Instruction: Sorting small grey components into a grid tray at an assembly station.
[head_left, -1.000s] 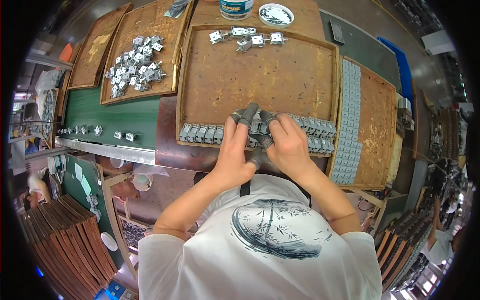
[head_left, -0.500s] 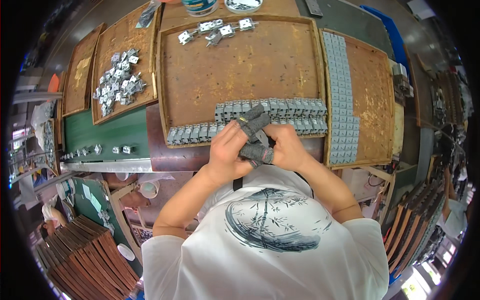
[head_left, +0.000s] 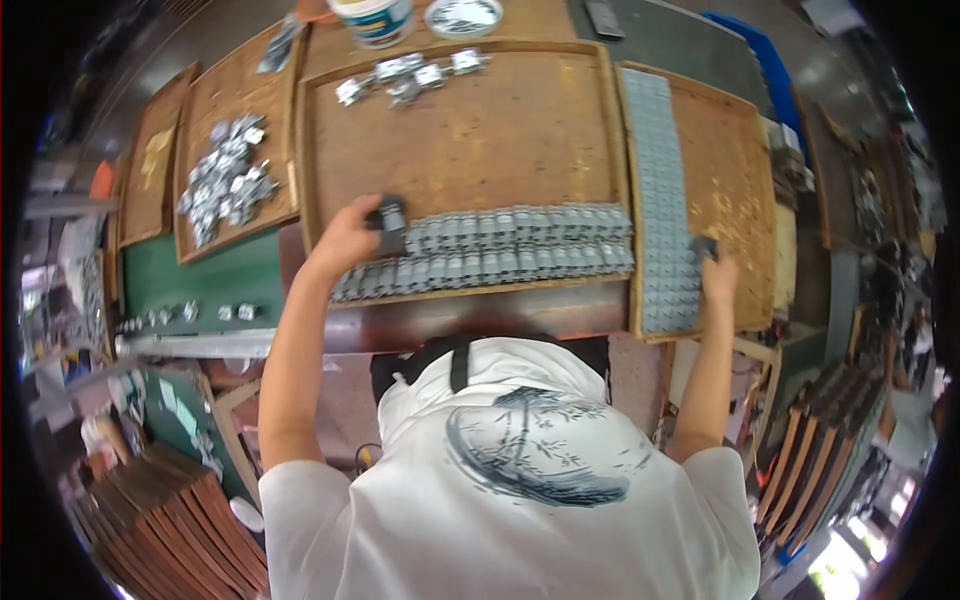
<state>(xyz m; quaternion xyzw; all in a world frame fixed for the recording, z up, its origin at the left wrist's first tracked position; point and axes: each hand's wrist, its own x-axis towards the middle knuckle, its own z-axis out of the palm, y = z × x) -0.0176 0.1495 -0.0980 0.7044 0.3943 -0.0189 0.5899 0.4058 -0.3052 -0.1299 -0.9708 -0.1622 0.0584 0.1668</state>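
My left hand (head_left: pixel 352 235), with dark cloth on its fingertips, is closed on a small grey metal part (head_left: pixel 394 218) at the left end of the far row. Two rows of grey metal parts (head_left: pixel 520 225) line the near side of the middle wooden tray (head_left: pixel 450 130). My right hand (head_left: pixel 720 275) is closed over the right wooden tray (head_left: pixel 735 150). Its dark-covered fingertips touch the right edge of a block of flat grey pieces (head_left: pixel 660 200). Whatever those fingers hold is hidden by blur.
Several loose metal parts (head_left: pixel 430 75) lie at the middle tray's far edge. A heap of parts (head_left: pixel 225 180) sits in the left tray. Behind stand a white bucket (head_left: pixel 372 20) and a round white dish (head_left: pixel 463 17). Small parts (head_left: pixel 190 311) line the green surface's front.
My hands were together at the middle tray's front and have parted. The left went to the far row's left end, the right over to the right tray. The whole view shifted slightly.
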